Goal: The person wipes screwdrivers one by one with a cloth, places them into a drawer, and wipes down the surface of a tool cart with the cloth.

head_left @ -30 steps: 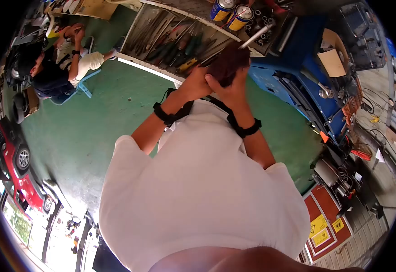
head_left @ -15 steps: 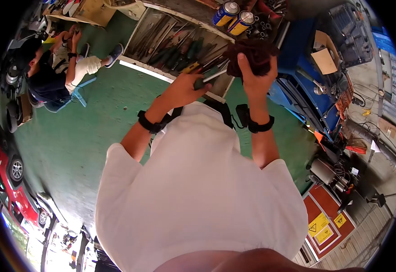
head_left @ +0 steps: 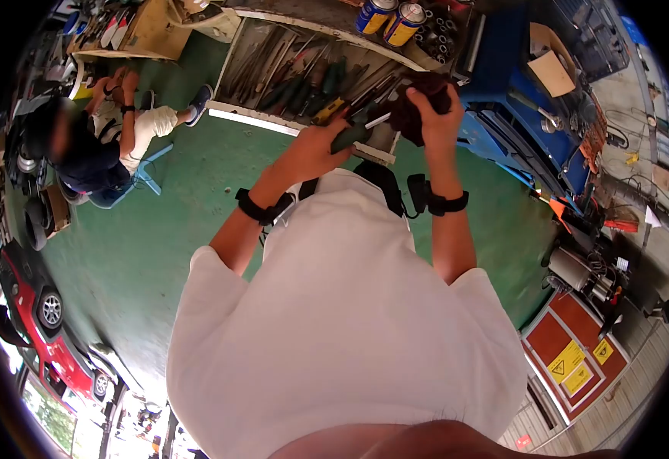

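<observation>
My left hand [head_left: 320, 151] is closed on the dark green handle of a screwdriver [head_left: 349, 138]. Its pale metal shaft points up and to the right, toward a dark red cloth [head_left: 418, 111]. My right hand [head_left: 440, 122] grips that bunched cloth, which hides the end of the shaft. Just beyond both hands lies an open drawer [head_left: 254, 118] full of tools, among them a screwdriver with a yellow handle [head_left: 328, 112].
Two spray cans [head_left: 405, 24] stand behind the drawer beside several sockets [head_left: 437, 38]. A blue tool cabinet [head_left: 502, 107] with an open carton [head_left: 552, 65] is at the right. A co-worker [head_left: 82, 153] sits on a blue stool at the left.
A second ago both hands were together at the cloth. They have since moved apart, my left hand now on the screwdriver's handle. In the last half second the cloth has shifted slightly down.
</observation>
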`<state>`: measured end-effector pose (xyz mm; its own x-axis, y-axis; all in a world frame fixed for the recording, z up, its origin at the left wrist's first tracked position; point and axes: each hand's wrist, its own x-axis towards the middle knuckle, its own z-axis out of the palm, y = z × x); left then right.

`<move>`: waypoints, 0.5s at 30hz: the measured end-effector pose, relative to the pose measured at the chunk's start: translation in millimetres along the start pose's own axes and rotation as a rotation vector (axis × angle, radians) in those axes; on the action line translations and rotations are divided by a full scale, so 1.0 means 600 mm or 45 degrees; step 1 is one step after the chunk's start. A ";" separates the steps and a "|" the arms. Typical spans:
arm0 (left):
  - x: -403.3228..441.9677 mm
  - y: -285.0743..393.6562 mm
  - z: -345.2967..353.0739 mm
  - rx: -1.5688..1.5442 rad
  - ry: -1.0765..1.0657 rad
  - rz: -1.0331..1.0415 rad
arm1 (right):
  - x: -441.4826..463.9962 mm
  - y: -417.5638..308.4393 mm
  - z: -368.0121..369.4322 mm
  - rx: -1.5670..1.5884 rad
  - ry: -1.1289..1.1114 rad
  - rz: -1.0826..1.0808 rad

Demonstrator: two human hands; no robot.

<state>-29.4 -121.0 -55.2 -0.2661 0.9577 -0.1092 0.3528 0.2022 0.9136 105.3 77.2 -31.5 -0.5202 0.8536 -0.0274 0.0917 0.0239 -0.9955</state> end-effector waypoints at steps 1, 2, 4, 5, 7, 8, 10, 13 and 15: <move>0.003 -0.005 0.000 0.047 -0.066 0.001 | 0.004 0.006 -0.012 0.122 0.046 0.056; 0.005 -0.012 0.004 0.044 -0.084 0.009 | 0.005 0.013 -0.024 0.127 0.095 0.117; 0.007 -0.033 0.019 0.114 -0.133 -0.016 | -0.006 0.039 -0.050 0.107 0.162 0.103; 0.006 -0.048 0.030 0.114 -0.138 -0.010 | -0.007 0.053 -0.063 0.093 0.210 0.088; 0.001 -0.067 0.044 0.088 -0.149 0.034 | -0.011 0.057 -0.100 -0.008 0.393 -0.020; -0.003 -0.069 0.044 0.043 -0.269 -0.037 | -0.011 0.054 -0.131 -0.106 0.479 -0.090; -0.011 -0.081 0.045 0.016 -0.310 -0.049 | -0.003 0.025 -0.186 0.119 0.662 -0.092; -0.004 -0.109 0.055 0.036 -0.374 -0.190 | -0.005 -0.034 -0.240 0.157 0.633 -0.066; 0.032 -0.145 0.076 0.101 -0.385 -0.302 | 0.004 -0.006 -0.273 -0.095 0.595 -0.094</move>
<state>-24.3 -110.8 -154.4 -0.0765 0.8973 -0.4347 0.3847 0.4288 0.8174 242.7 164.5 -13.1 -0.0914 0.9904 0.1036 0.1387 0.1157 -0.9836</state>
